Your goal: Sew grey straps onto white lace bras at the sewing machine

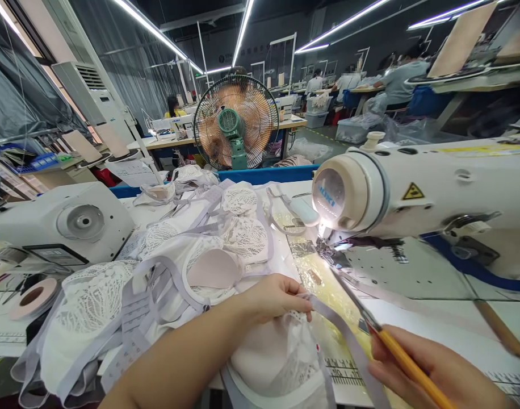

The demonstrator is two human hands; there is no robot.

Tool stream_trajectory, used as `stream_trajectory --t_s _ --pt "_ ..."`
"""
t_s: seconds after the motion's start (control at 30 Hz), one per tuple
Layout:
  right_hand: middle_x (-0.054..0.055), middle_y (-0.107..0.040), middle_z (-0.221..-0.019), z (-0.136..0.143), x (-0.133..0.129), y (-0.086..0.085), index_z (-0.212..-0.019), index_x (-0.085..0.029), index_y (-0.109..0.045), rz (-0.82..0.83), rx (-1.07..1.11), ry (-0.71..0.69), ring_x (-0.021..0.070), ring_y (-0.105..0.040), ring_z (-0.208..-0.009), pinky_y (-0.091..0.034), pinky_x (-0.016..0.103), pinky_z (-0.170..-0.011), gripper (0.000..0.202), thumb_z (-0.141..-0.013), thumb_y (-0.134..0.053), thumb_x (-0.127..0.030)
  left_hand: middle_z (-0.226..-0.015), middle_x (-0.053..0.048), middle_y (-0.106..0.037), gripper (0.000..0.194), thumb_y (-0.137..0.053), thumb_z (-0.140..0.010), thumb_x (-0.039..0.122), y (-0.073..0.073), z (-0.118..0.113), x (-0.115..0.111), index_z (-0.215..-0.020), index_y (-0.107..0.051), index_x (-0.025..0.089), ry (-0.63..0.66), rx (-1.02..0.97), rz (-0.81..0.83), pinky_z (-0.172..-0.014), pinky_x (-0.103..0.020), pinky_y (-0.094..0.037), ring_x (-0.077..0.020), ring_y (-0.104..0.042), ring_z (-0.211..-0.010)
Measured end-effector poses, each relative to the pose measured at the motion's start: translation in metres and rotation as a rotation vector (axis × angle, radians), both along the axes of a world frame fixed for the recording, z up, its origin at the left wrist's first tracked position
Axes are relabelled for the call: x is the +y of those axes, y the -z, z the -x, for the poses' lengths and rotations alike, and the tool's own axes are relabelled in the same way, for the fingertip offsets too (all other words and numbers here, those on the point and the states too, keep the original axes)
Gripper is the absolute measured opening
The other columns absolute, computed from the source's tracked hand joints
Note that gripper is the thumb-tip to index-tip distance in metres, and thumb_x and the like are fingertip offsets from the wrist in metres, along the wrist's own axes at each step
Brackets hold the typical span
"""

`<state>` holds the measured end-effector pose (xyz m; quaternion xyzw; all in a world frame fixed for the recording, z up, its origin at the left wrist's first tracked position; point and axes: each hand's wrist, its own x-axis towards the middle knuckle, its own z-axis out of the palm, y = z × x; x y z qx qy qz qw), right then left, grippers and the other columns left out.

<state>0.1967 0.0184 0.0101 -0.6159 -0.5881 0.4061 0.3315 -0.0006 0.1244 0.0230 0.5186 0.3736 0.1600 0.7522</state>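
Observation:
My left hand [277,298] is closed in a pinch on the lilac strap of a white lace bra [281,355], which lies at the table's front edge. The strap [343,326] curves from there towards my right hand [430,363]. Wrapped in the right fingers is a slim tool with an orange handle [413,366] and a long metal shaft. Its tip points towards the needle area of a sewing machine [413,187]; the exact kind of tool is unclear. The strap passes close by the right fingertips, and whether they also grip it I cannot tell.
More white lace bras [93,301] pile up on the left. A second sewing machine [64,224] and a tape roll [34,298] stand beyond them. A brown-handled tool [500,329] lies at the right. Behind the table is a fan [237,122]; people work farther back.

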Motion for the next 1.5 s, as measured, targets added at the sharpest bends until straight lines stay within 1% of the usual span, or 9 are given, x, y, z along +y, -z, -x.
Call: stream_trajectory --t_s 0.1,0.27,0.47,0.77,0.9,1.0,1.17,1.37,1.5 --pt "-0.002 -0.049 -0.055 0.014 0.015 -0.004 -0.059 -0.022 -0.052 0.038 0.036 -0.049 0.0132 -0.044 -0.051 -0.038 0.024 -0.047 0.024 -0.068 -0.061 -0.042 -0.056 0.001 -0.06 0.023 -0.073 -0.054 0.027 0.003 -0.001 -0.001 -0.061 -0.055 0.015 -0.012 -0.055 0.0 -0.064 -0.025 -0.035 -0.0104 -0.051 -0.059" --pt "0.0 -0.057 -0.062 0.034 0.034 -0.002 -0.065 -0.022 -0.054 0.027 0.106 -0.023 0.0165 -0.05 -0.057 -0.042 0.026 -0.053 0.024 -0.069 -0.057 -0.046 -0.057 0.0 -0.061 0.026 -0.073 -0.052 0.028 0.006 -0.002 -0.002 -0.064 -0.055 0.014 -0.006 -0.133 0.008 -0.067 -0.028 -0.039 -0.0123 -0.056 -0.059" --pt "0.002 -0.062 -0.066 0.036 0.042 -0.004 -0.066 -0.021 -0.06 0.038 0.076 -0.088 0.02 -0.055 -0.064 -0.044 0.03 -0.06 0.026 -0.068 -0.055 -0.046 -0.06 0.001 -0.06 0.029 -0.075 -0.049 0.029 0.003 -0.002 -0.003 -0.065 -0.057 0.014 0.04 -0.116 0.027 -0.067 -0.028 -0.04 -0.0126 -0.057 -0.061" --pt "-0.003 -0.054 -0.055 0.039 0.045 -0.007 -0.057 -0.021 -0.049 0.012 0.117 -0.109 0.0126 -0.044 -0.05 -0.036 0.025 -0.047 0.018 -0.067 -0.053 -0.036 -0.062 0.0 -0.06 0.025 -0.072 -0.056 0.03 0.006 0.0 -0.004 -0.069 -0.056 0.014 0.079 -0.106 -0.04 -0.068 -0.029 -0.038 -0.0134 -0.055 -0.064" --pt "-0.005 -0.046 -0.053 0.039 0.038 0.0 -0.06 -0.022 -0.045 0.041 0.222 -0.049 0.0089 -0.032 -0.042 -0.029 0.023 -0.04 0.022 -0.07 -0.054 -0.04 -0.061 0.001 -0.06 0.026 -0.072 -0.058 0.032 0.007 -0.001 -0.006 -0.068 -0.055 0.015 0.103 -0.13 -0.042 -0.066 -0.026 -0.036 -0.0119 -0.053 -0.064" --pt "-0.005 -0.041 -0.051 0.037 0.031 0.007 -0.059 -0.022 -0.046 0.047 0.263 -0.025 0.01 -0.033 -0.042 -0.029 0.023 -0.039 0.025 -0.07 -0.055 -0.043 -0.061 0.001 -0.06 0.025 -0.071 -0.058 0.032 0.008 -0.002 -0.006 -0.069 -0.057 0.015 0.116 -0.13 -0.032 -0.064 -0.025 -0.035 -0.0118 -0.053 -0.064" --pt "-0.002 -0.045 -0.057 0.03 0.023 0.009 -0.06 -0.023 -0.048 -0.064 0.167 -0.019 0.0127 -0.039 -0.048 -0.035 0.025 -0.043 0.026 -0.072 -0.053 -0.046 -0.057 0.001 -0.058 0.023 -0.07 -0.058 0.031 0.007 -0.002 -0.001 -0.063 -0.055 0.014 -0.004 -0.07 -0.067 -0.058 -0.024 -0.03 -0.009 -0.047 -0.056" --pt "-0.002 -0.047 -0.055 0.029 0.032 -0.007 -0.06 -0.023 -0.052 -0.061 -0.038 0.0 0.0153 -0.043 -0.053 -0.037 0.026 -0.048 0.025 -0.069 -0.055 -0.046 -0.059 0.001 -0.059 0.023 -0.07 -0.059 0.031 0.007 -0.001 -0.003 -0.066 -0.056 0.015 0.058 -0.056 -0.046 -0.061 -0.025 -0.033 -0.0102 -0.049 -0.057" --pt "-0.001 -0.053 -0.06 0.031 0.037 -0.009 -0.065 -0.023 -0.054 -0.05 -0.12 -0.04 0.0176 -0.048 -0.057 -0.04 0.027 -0.053 0.025 -0.072 -0.051 -0.047 -0.06 0.001 -0.059 0.019 -0.068 -0.062 0.029 0.007 0.0 -0.004 -0.069 -0.057 0.014 0.085 -0.088 -0.057 -0.064 -0.026 -0.035 -0.0107 -0.05 -0.059"
